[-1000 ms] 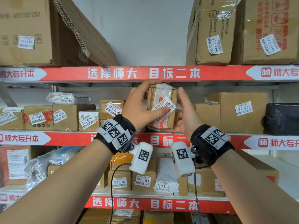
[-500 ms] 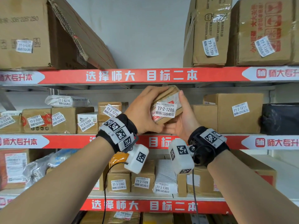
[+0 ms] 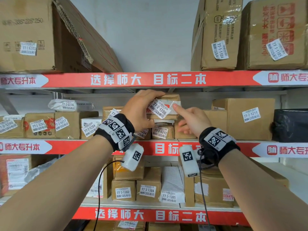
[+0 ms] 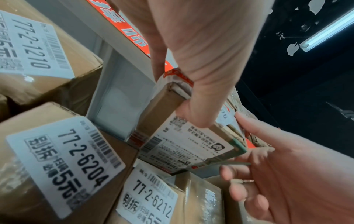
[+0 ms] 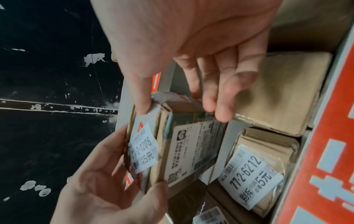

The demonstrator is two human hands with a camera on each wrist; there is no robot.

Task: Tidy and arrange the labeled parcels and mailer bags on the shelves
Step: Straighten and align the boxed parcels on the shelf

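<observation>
A small brown parcel (image 3: 168,99) labelled 77-2-1206 lies flat at the middle shelf, on top of the parcel labelled 77-2-6212 (image 3: 160,131). My left hand (image 3: 143,110) grips its left end, fingers over the top and thumb underneath. My right hand (image 3: 186,120) is open at its right end, with straight fingers touching it. In the left wrist view my thumb presses the parcel (image 4: 172,136) and my right hand (image 4: 277,174) reaches in from the right. The right wrist view shows the parcel (image 5: 182,144) between my right hand's fingertips (image 5: 220,109) and my left hand (image 5: 107,181).
Labelled boxes fill the middle shelf (image 3: 166,148): 77-2-5204 (image 3: 90,129) to the left, the large 77-2-1211 (image 3: 250,117) and a black bag (image 3: 291,125) to the right. The shelf above (image 3: 150,79) hangs close over the held parcel. Big cartons stand on top.
The parcel has turned from upright to flat and moved back onto the stack. My right hand has slipped from cupping it to just touching its right end.
</observation>
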